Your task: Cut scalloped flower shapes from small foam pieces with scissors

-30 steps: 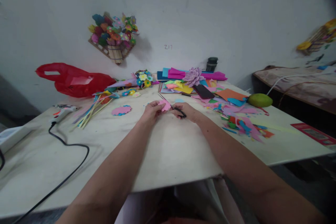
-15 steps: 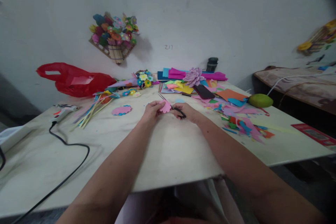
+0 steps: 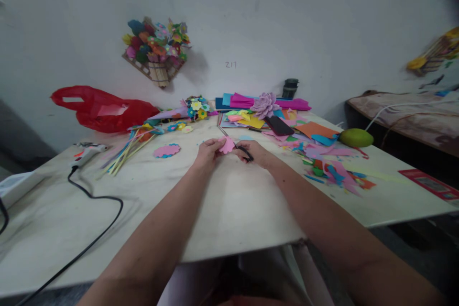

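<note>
A small pink paper piece with a scalloped edge is pinched in my left hand above the middle of the table. My right hand is closed on black-handled scissors, whose blades point up and left, behind or against the pink piece. Exactly where the blades meet the paper is too small to tell. To the left lies a scalloped pink disc with blue showing under its edge. A light blue paper piece lies just behind my right hand.
Paper scraps and a green oval object lie right. A phone rests before coloured sheets. Left are a glue gun with a black cord, paper strips and a red bag. The table's front edge is near.
The scissor blades have closed somewhat and tilt slightly differently. The pink piece has shifted very slightly right; both hands stay nearly in place.
</note>
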